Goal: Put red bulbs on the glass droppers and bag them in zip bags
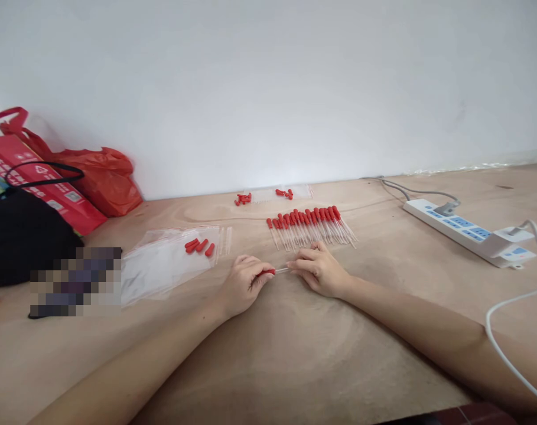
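Near the middle of the wooden table, my left hand (246, 284) is closed on a red rubber bulb (268, 272). A thin clear tube (282, 270) runs from the bulb to my right hand (319, 270), whose fingertips pinch its other end. Just beyond my right hand lies a row of several droppers (312, 218), red bulbs pointing away and clear tubes towards me. Several loose red bulbs (201, 246) rest on clear plastic bags (171, 260) to the left, with a few loose clear tubes (225, 241) beside them.
More red bulbs (243, 199) lie near the wall around a small clear bag (263, 195). A white power strip (463, 229) with cables is on the right. Red bags (100, 177), a black cloth item (24, 236) and a blurred-out object (80, 282) stand or lie at left.
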Action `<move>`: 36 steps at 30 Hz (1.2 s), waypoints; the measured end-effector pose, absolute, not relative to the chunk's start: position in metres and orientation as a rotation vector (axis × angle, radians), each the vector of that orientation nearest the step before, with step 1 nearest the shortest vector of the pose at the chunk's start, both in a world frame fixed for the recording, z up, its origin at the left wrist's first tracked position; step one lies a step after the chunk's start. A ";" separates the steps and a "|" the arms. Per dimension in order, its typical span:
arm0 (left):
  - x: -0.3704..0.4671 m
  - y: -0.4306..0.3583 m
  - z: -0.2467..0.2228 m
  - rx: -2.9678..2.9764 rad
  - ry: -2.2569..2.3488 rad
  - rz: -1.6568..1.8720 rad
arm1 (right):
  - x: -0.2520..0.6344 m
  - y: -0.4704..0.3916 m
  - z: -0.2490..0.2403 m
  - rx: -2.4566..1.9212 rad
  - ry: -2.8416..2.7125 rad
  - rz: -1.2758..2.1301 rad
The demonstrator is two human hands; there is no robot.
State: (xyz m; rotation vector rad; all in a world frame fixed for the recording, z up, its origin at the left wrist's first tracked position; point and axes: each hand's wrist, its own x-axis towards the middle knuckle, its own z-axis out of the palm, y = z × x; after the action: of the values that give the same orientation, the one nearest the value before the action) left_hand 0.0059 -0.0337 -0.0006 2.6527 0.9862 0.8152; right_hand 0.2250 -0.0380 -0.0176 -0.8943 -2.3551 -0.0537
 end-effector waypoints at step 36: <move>0.005 -0.030 0.002 2.777 0.950 0.809 | 0.198 -0.045 -0.005 -1.014 -2.424 -0.004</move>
State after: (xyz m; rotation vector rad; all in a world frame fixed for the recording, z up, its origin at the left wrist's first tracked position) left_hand 0.0045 -0.0303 0.0023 2.7774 0.9496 0.8089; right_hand 0.1976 -0.0454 -0.0049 -1.0138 -2.4240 -0.0041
